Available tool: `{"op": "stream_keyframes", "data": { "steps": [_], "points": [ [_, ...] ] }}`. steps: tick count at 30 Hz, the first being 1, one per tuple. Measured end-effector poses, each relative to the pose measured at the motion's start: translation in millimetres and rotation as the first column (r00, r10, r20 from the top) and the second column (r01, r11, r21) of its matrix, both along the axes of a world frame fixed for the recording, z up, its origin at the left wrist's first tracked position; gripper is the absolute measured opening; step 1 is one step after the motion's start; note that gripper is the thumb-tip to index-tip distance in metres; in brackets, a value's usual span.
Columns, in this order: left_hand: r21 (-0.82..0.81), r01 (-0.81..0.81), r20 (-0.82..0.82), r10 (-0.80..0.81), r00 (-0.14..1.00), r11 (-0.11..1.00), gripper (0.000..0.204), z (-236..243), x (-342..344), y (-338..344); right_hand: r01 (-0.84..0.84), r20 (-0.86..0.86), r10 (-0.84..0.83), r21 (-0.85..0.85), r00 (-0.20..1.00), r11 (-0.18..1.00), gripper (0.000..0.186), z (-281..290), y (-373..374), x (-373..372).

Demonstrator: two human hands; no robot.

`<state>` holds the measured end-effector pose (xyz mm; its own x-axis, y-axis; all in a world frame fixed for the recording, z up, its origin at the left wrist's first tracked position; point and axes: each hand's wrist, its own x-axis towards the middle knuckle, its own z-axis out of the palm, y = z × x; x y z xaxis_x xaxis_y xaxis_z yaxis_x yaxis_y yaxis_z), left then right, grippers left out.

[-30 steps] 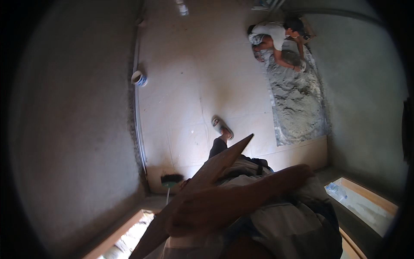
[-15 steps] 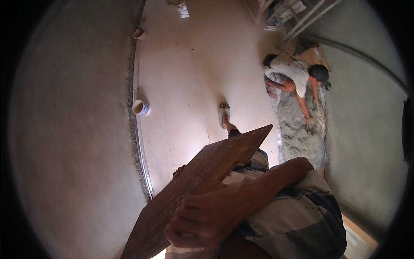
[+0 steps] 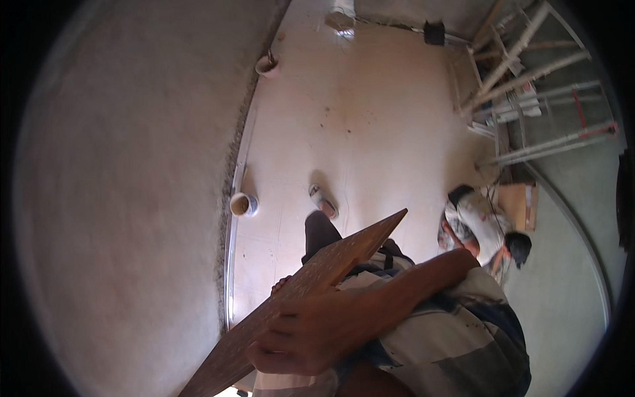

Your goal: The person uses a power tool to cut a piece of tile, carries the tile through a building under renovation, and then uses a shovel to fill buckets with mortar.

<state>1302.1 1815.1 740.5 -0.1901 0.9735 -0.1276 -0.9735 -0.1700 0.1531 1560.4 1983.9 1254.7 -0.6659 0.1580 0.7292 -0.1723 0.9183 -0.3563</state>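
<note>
Wooden board: brown, flat, long; carried tilted against the person's front, one corner pointing up and away over the floor, the other end running off the lower edge.
Right hand: fingers curled over the board's near face, gripping it.
Left hand: only fingertips show, hooked over the board's far edge; gripping it.
Striped shirt: behind the board.
Foot in sandal: on the pale floor.
Small cup: beside the metal strip along the grey wall.
Second person: crouched, well apart to the right.
Poles: leaning, far right
</note>
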Motion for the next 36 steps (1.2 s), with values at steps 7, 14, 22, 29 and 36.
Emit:
{"op": "stream_keyframes", "data": {
  "steps": [7,14,22,29,36],
  "points": [
    [0.075,0.012,0.033,-0.014,0.999,0.997,0.045,-17.8,-62.1,276.0,0.048,0.033,-0.051,0.072,0.998,0.996,0.029,-11.5,247.8,-41.9],
    [0.146,0.152,0.111,-0.169,0.979,0.977,0.045,-11.8,-63.5,572.1,0.278,0.220,-0.290,0.083,0.932,0.957,0.028,23.9,482.9,-31.3],
    [0.210,0.198,0.158,-0.233,0.959,0.957,0.046,-38.4,-20.5,869.9,0.642,0.228,-0.611,-0.099,0.758,0.760,0.035,1.7,738.5,11.7],
    [0.071,0.175,0.150,-0.184,0.971,0.982,0.050,-28.9,26.5,1114.4,0.778,0.292,-0.725,-0.137,0.623,0.613,0.031,23.1,981.1,32.2],
    [-0.431,0.040,-0.126,-0.104,0.987,0.901,0.052,82.2,62.8,1433.2,0.898,0.194,-0.878,-0.132,0.438,0.419,0.029,8.0,1205.8,41.0]
  ]
}}
